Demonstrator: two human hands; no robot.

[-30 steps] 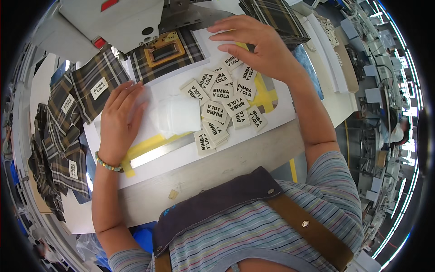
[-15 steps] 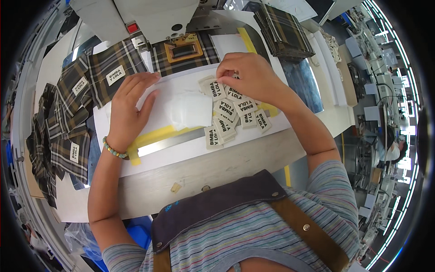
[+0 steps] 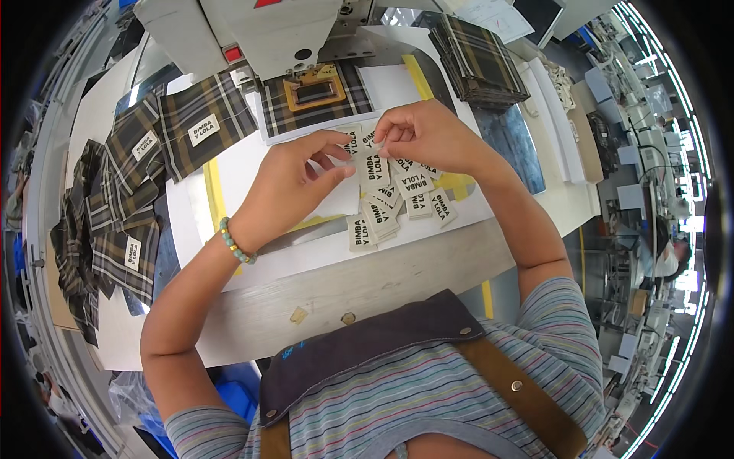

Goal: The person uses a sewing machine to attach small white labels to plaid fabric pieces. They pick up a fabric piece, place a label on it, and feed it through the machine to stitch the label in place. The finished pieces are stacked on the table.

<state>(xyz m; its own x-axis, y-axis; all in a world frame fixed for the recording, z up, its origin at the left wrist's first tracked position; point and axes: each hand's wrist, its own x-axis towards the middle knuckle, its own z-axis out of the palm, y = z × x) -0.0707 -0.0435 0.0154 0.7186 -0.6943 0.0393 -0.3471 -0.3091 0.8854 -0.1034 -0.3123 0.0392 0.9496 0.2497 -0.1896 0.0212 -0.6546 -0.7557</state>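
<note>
My right hand (image 3: 440,138) pinches a small off-white label (image 3: 373,176) by its upper right edge, over a loose pile of similar labels (image 3: 417,182) on the white worktop. From the left my left hand (image 3: 290,183) reaches toward the same label. Its thumb and fingers are apart, with nothing seen between them. Beyond the hands, a dark plaid fabric piece (image 3: 279,107) lies under the sewing machine head (image 3: 267,38). A yellowish rectangular frame (image 3: 336,93) sits on that fabric.
Plaid pieces with labels (image 3: 206,107) spread over the left side, some draped in a bunched heap (image 3: 73,229). A stack of plaid pieces (image 3: 482,61) stands at the far right. Yellow tape (image 3: 417,76) marks the white surface. A blue bin (image 3: 238,398) is below the table's near edge.
My left hand has moved right, from the white sheet to the labels. My right hand has shifted slightly down and right, and a label now shows in its pinch.
</note>
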